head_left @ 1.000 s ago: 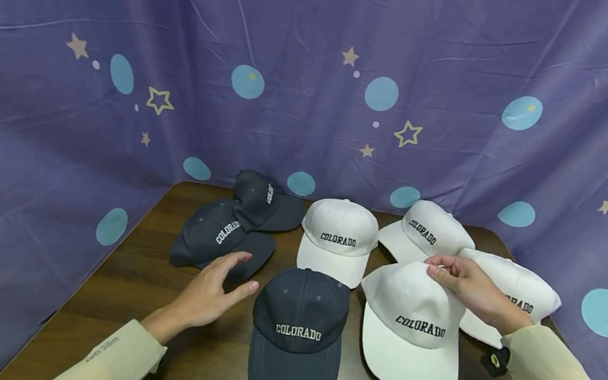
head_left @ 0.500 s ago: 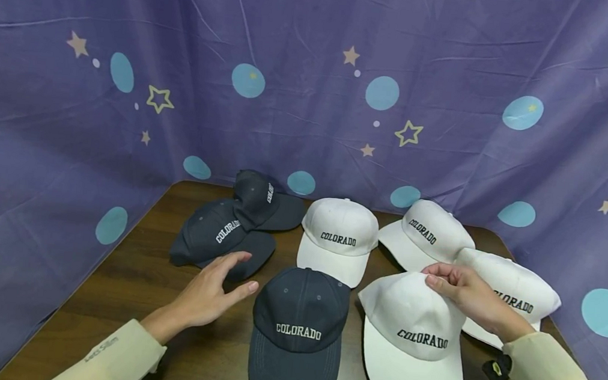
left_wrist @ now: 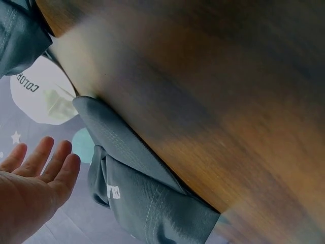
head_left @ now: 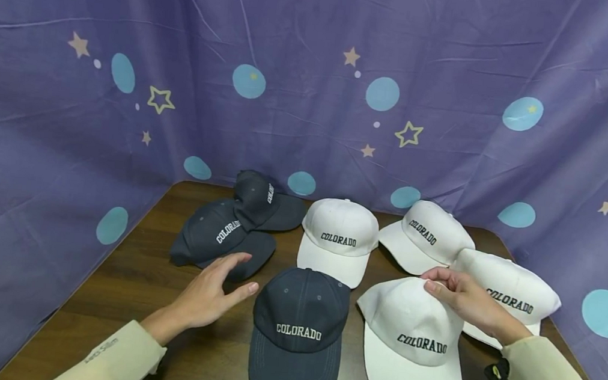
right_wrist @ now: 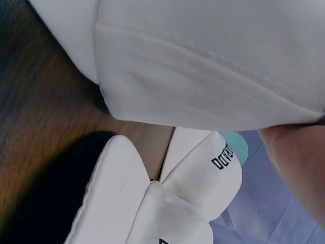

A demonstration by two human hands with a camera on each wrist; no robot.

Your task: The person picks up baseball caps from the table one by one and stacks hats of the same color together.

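My right hand (head_left: 470,301) pinches the crown of a white baseball cap (head_left: 410,344) with black COLORADO lettering, its brim towards me at the front right. In the right wrist view that white cap (right_wrist: 203,61) fills the top. My left hand (head_left: 202,296) is held over the table with fingers spread, touching nothing. To its right a navy cap (head_left: 297,334) with white COLORADO lettering faces me. Beyond the left fingertips lies another navy cap (head_left: 218,237), overlapped by a third navy cap (head_left: 259,201). The left wrist view shows the left hand (left_wrist: 40,183) beside a navy cap (left_wrist: 147,188).
A white cap (head_left: 339,232) stands at the middle back. Two more white caps lie at the right: one further back (head_left: 427,234), one partly behind the right hand and wrist (head_left: 518,287). A patterned purple curtain (head_left: 297,147) surrounds the brown wooden table (head_left: 110,300).
The right hand has brought the white cap slightly towards me and down, with most of this in the first half second. The left hand and the other caps have stayed put.
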